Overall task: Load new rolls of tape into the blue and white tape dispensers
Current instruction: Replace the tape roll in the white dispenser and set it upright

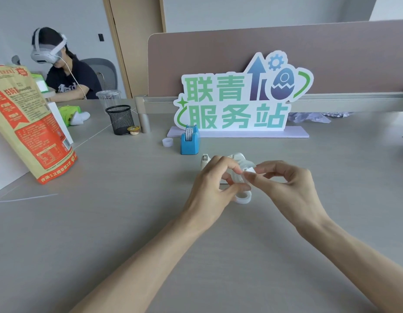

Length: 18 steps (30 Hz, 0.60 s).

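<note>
The blue dispenser (190, 142) stands upright near the sign with a patterned tape roll in it. The white dispenser (237, 157) lies behind my hands, mostly hidden by them. My left hand (215, 181) holds a translucent tape roll (239, 177) between thumb and fingers. My right hand (284, 188) pinches the white loose end (249, 170) of that roll at its top. A second translucent roll (243, 197) lies flat on the table just under my left hand's fingers. A small empty core (167, 142) stands left of the blue dispenser.
A green and white sign (241, 98) stands on a pale base behind the dispensers. A black mesh cup (119, 119) and a small pudding cup (133, 130) are at the back left. A tall orange bag (31, 125) stands at the left. Another person with a headset sits at the far left.
</note>
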Each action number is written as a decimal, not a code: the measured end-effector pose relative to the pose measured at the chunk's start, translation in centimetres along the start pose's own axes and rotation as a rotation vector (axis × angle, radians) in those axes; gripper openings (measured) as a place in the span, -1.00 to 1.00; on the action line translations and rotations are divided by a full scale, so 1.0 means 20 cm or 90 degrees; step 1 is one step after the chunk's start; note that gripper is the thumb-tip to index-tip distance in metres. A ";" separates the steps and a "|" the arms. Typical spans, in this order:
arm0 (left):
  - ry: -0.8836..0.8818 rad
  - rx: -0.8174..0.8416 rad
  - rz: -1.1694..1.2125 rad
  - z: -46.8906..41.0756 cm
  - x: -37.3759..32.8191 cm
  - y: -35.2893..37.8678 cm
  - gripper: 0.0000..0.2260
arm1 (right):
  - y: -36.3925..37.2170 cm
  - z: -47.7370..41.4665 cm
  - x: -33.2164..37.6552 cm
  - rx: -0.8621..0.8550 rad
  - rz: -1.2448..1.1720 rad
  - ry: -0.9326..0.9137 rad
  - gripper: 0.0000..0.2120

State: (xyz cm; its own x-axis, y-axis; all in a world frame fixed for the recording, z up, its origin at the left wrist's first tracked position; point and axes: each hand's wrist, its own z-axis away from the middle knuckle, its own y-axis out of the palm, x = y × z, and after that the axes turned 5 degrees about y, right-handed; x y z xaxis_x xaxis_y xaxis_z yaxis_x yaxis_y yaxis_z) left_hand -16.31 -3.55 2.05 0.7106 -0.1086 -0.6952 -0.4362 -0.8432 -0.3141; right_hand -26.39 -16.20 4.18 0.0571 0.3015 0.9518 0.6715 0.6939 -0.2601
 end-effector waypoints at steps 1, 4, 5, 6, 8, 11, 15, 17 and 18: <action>-0.047 -0.003 0.053 0.00 -0.01 0.00 -0.74 | 0.00 0.00 0.00 -0.006 0.003 -0.007 -0.83; -0.129 -0.026 0.146 0.00 -0.04 0.00 -0.77 | -0.01 0.01 0.01 -0.026 -0.030 -0.043 -0.86; -0.141 -0.031 0.165 -0.01 -0.04 0.00 -0.78 | -0.01 0.02 0.01 -0.031 -0.047 -0.058 -0.88; -0.152 -0.036 0.183 -0.01 -0.04 0.00 -0.78 | -0.01 0.02 0.02 -0.036 -0.061 -0.073 -0.91; -0.177 -0.040 0.218 -0.01 -0.03 0.00 -0.78 | -0.01 0.02 0.03 -0.043 -0.086 -0.102 -0.92; -0.251 -0.035 0.254 -0.02 -0.04 0.01 -0.70 | -0.02 0.02 0.02 -0.040 -0.085 -0.151 -0.78; -0.328 -0.025 0.263 -0.03 -0.06 0.01 -0.80 | -0.02 0.02 0.01 -0.043 -0.032 -0.199 -0.68; -0.358 -0.022 0.279 -0.03 -0.06 0.00 -0.80 | -0.02 0.02 0.01 -0.043 -0.019 -0.224 -0.73; -0.376 -0.021 0.292 -0.03 -0.05 0.00 -0.80 | -0.02 0.02 0.01 -0.043 -0.011 -0.239 -0.74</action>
State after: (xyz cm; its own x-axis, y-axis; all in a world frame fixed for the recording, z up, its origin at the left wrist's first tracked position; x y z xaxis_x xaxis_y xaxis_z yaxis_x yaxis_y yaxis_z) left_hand -16.69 -3.74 3.19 0.0425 -0.1605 -0.9861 -0.5943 -0.7975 0.1042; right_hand -26.99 -16.22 4.37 -0.2208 0.5174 0.8268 0.7178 0.6601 -0.2214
